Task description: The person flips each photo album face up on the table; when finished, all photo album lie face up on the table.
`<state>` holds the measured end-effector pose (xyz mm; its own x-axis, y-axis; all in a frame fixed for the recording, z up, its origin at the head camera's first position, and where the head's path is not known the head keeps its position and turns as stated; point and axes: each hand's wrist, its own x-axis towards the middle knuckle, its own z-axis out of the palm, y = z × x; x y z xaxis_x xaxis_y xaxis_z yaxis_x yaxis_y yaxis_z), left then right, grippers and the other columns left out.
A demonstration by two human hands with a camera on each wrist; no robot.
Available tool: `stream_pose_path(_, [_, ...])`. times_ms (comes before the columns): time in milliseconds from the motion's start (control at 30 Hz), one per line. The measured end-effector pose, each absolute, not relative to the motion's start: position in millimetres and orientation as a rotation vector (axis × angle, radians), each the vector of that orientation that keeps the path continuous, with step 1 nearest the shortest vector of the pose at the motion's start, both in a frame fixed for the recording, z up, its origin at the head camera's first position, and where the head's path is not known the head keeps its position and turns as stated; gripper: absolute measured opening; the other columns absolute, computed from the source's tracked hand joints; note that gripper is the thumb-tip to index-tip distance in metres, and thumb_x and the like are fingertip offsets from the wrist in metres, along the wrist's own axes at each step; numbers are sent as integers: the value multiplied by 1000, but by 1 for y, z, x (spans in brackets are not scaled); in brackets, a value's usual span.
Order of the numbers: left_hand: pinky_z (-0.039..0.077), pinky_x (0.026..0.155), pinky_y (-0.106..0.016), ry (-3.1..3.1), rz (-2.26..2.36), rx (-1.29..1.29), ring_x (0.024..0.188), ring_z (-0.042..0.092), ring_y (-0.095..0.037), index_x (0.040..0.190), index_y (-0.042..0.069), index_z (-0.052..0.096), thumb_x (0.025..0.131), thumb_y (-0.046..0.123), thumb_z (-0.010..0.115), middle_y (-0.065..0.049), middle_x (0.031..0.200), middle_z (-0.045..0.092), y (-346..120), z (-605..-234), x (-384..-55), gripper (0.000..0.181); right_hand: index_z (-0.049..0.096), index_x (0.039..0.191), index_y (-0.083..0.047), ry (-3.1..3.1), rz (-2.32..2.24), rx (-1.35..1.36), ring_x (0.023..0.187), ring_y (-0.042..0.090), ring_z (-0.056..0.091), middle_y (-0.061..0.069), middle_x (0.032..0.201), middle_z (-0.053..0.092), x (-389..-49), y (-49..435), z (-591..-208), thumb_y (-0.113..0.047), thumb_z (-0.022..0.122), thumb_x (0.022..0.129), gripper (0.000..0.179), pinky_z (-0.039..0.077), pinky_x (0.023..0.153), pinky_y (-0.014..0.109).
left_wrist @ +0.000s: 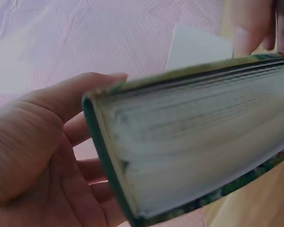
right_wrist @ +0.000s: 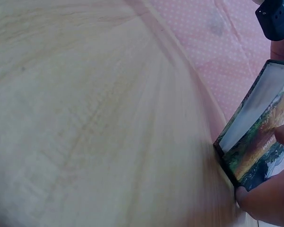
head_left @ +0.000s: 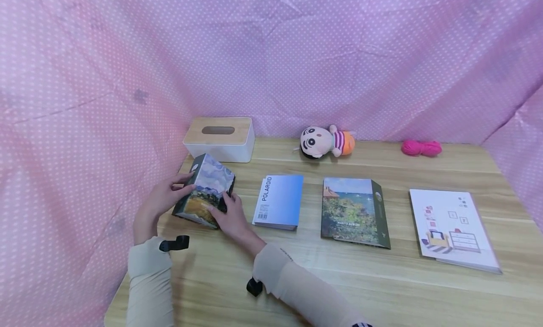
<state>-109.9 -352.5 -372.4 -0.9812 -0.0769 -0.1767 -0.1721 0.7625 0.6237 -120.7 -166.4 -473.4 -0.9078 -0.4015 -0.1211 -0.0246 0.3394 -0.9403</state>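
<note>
A thick photo album (head_left: 212,181) with a painted landscape cover and dark green spine is held tilted at the left of the table. My left hand (head_left: 163,195) grips it along the spine; in the left wrist view the thumb lies over the top cover and the fingers are partly hidden behind the spine. The page edges of the album (left_wrist: 194,132) face that camera. My right hand (head_left: 231,218) holds the opposite side, with one digit on the cover and another at the edge of the album (right_wrist: 255,161) in the right wrist view.
Behind the album stands a white tissue box (head_left: 218,131) with a wooden lid. Rightward lie a blue Polaroid album (head_left: 280,200), another painted photo album (head_left: 349,211) and a white album (head_left: 454,223). A plush doll (head_left: 326,142) and pink yarn (head_left: 421,148) sit by the curtain (head_left: 297,58).
</note>
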Motion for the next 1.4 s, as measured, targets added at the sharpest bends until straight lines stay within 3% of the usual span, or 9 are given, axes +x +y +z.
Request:
stream_pose_path(233, [41,99,-59,2782,1037,-179,126,43,-47,146,6,38,97,37,54,-26,143,43,-369,-389,-107,60,28,151,-14,2284,-1561,-391,143,29,25,14,158,13,-120,-167,-477,-34,59,93,68,32,113,40])
stream_pose_path(467, [25,109,-61,2614,1170,-371,138,26,-45,150,5,28,98,35,52,-26,150,32,-380,-415,-107,65,26,151,-13,2340,-1503,-441,145,27,22,12,160,5,-118,-171,-483,-25,60,93,69,29,114,36])
stream_pose_path(700, [28,110,-58,2581,1133,-410,136,29,-46,149,0,26,100,28,49,-30,148,32,-383,-431,-112,62,27,151,-11,2408,-1426,-502,145,27,22,11,161,1,-115,-172,-487,-24,61,93,69,28,115,35])
stream_pose_path(1100, [20,111,-62,2585,1045,-510,139,21,-47,150,-1,21,102,31,42,-30,151,26,-381,-432,-114,62,30,150,-9,2373,-1470,-517,143,31,27,15,158,18,-115,-169,-480,-25,63,91,69,28,115,39])
stream_pose_path(1400, [21,110,-64,2606,918,-546,139,18,-50,150,-4,14,101,46,35,-32,152,18,-374,-425,-115,73,36,148,-12,2376,-1474,-508,139,32,34,14,153,29,-123,-156,-463,-21,58,92,61,31,113,43])
